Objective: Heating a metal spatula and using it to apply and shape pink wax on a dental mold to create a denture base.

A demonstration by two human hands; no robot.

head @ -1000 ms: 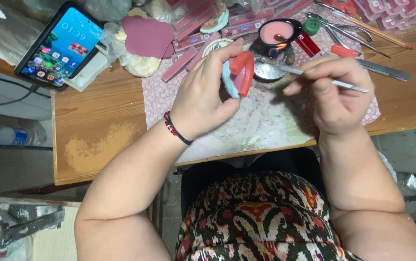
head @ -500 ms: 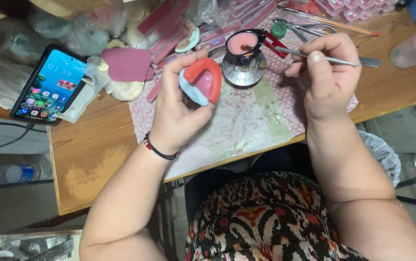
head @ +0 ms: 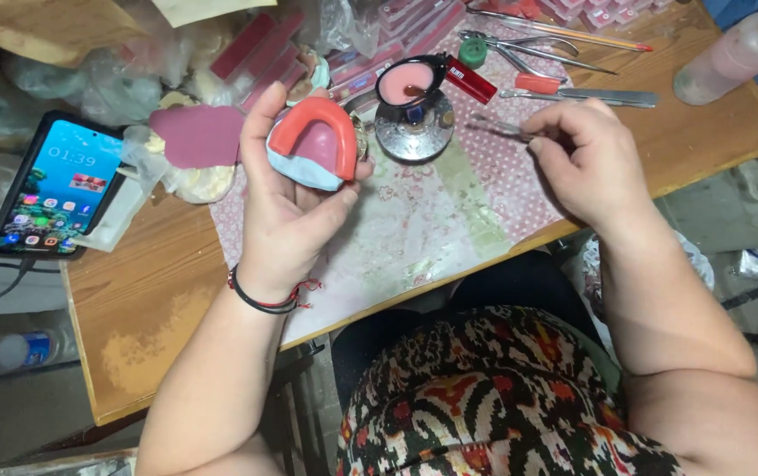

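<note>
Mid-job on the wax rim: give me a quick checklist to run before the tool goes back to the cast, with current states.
1. Cast held securely: ok, the left hand cups it from below, red wax rim facing up.
2. Tool gripped: ok, pinched in the right hand, though its tip is blurred.
3. Wax on the tool tip: cannot tell.
4. Pink dish within reach: ok, it sits on the round stand between both hands.
5. Path from tool to cast free: ok, only the stand lies near it.
6. Phone out of the way: ok, it lies left of the patterned mat.
</note>
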